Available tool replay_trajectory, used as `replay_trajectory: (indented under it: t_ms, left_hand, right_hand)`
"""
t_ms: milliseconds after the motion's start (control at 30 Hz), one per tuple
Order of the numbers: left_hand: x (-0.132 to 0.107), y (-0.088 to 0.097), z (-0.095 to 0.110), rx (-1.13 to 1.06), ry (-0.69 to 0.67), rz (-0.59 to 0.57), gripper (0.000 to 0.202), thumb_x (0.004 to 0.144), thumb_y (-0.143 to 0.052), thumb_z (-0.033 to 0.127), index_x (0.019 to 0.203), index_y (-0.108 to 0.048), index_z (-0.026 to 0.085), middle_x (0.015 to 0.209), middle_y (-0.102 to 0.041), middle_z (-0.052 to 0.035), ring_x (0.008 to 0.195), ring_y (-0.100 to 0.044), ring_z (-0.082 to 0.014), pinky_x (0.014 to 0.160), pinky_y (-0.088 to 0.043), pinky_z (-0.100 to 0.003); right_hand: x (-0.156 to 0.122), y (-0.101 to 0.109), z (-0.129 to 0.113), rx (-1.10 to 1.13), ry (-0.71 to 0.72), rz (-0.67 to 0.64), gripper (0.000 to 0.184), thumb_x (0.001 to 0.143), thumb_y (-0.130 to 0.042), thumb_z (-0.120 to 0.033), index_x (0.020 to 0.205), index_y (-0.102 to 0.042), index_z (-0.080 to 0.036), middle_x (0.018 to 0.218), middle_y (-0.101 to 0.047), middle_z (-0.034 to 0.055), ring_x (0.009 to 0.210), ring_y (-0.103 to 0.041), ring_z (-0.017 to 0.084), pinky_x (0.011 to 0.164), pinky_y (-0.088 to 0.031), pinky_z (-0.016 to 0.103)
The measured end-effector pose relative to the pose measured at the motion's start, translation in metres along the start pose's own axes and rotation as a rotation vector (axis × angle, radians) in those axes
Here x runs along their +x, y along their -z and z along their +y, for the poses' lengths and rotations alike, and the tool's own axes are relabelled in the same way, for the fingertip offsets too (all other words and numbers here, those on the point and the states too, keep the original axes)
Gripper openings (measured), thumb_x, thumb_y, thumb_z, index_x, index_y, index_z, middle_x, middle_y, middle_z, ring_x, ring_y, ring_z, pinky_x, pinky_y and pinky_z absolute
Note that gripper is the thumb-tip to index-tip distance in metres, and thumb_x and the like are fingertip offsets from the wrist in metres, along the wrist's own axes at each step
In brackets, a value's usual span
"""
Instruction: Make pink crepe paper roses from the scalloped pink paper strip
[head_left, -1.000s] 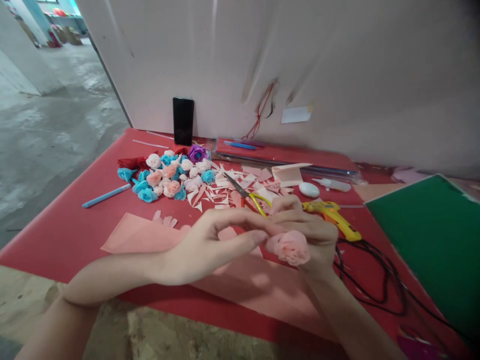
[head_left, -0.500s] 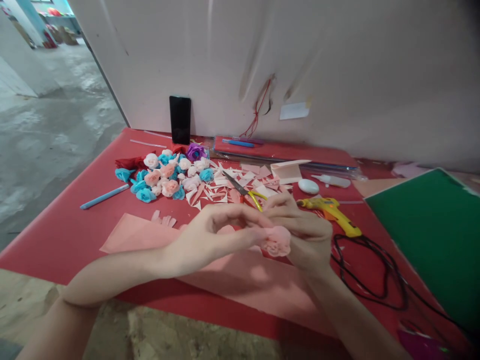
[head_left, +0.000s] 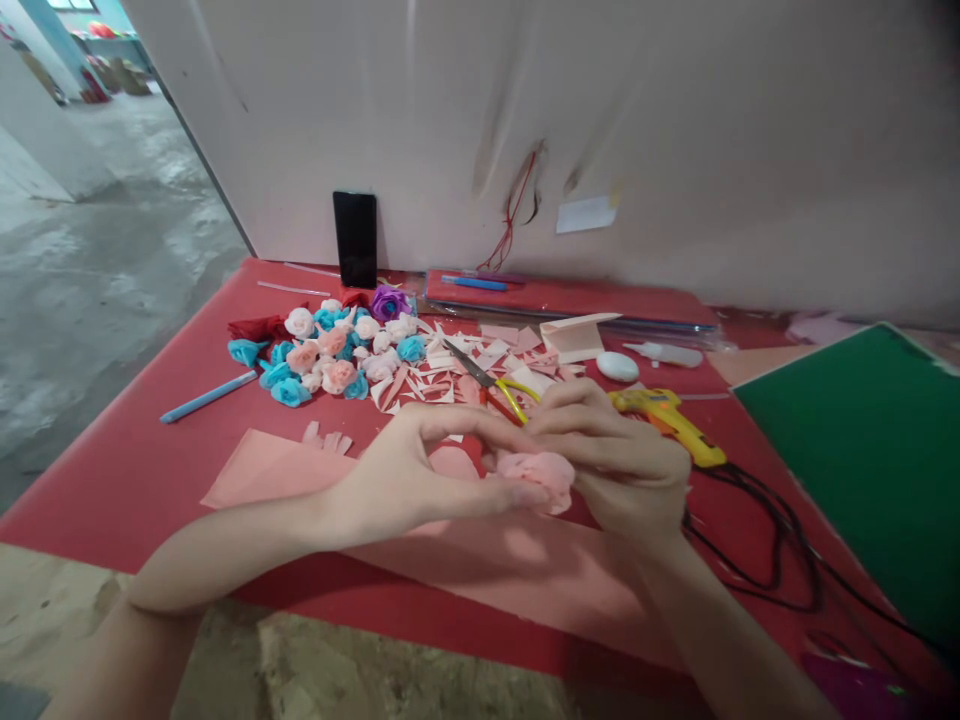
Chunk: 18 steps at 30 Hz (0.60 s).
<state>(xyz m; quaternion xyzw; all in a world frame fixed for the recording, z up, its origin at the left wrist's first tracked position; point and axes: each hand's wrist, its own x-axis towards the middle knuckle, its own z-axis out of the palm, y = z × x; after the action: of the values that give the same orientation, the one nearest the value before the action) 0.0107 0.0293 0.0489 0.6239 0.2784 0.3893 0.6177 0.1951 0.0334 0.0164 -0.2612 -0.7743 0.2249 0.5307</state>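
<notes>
Fingers of the left hand (head_left: 480,492), as I see them from my end, pinch a pink flower (head_left: 546,474); the right fingers (head_left: 592,450) curl against its right side, gripping or not I cannot tell. Beneath both, a pink sheet (head_left: 487,562) lies on the red tabletop (head_left: 135,470). Just beyond them are scissors (head_left: 491,382); a glue gun (head_left: 679,422) sits to their right, clustered flowers (head_left: 334,342) farther off leftward.

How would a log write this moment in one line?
left hand: gripping pink flower | right hand: close beside it | scissors: on paper scraps
</notes>
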Motion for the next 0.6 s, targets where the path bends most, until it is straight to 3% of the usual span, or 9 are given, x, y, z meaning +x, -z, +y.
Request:
replay_trajectory:
  t_ms: [467, 600]
  left_hand:
    - [-0.0005, 0.0000, -0.0003, -0.039, 0.074, -0.006, 0.011, 0.063, -0.073, 0.016, 0.072, -0.068, 0.015, 0.070, -0.065, -0.0006, 0.068, -0.057, -0.0110, 0.070, -0.047, -0.023]
    - [-0.0010, 0.0011, -0.0009, -0.078, -0.002, -0.034, 0.014, 0.067, -0.071, 0.017, 0.080, -0.066, 0.016, 0.068, -0.061, 0.0014, 0.067, -0.057, -0.0101, 0.068, -0.047, -0.022]
  right_hand:
    - [0.0012, 0.0011, 0.0006, 0.010, 0.043, -0.046, 0.033, 0.081, -0.061, -0.015, 0.104, -0.067, -0.037, 0.080, -0.072, -0.0009, 0.075, -0.055, 0.018, 0.066, -0.045, 0.036]
    - [0.0030, 0.0027, 0.0018, 0.051, 0.056, -0.017, 0.025, 0.083, -0.060, -0.022, 0.101, -0.069, -0.037, 0.077, -0.072, -0.0003, 0.073, -0.055, 0.018, 0.065, -0.046, 0.036]
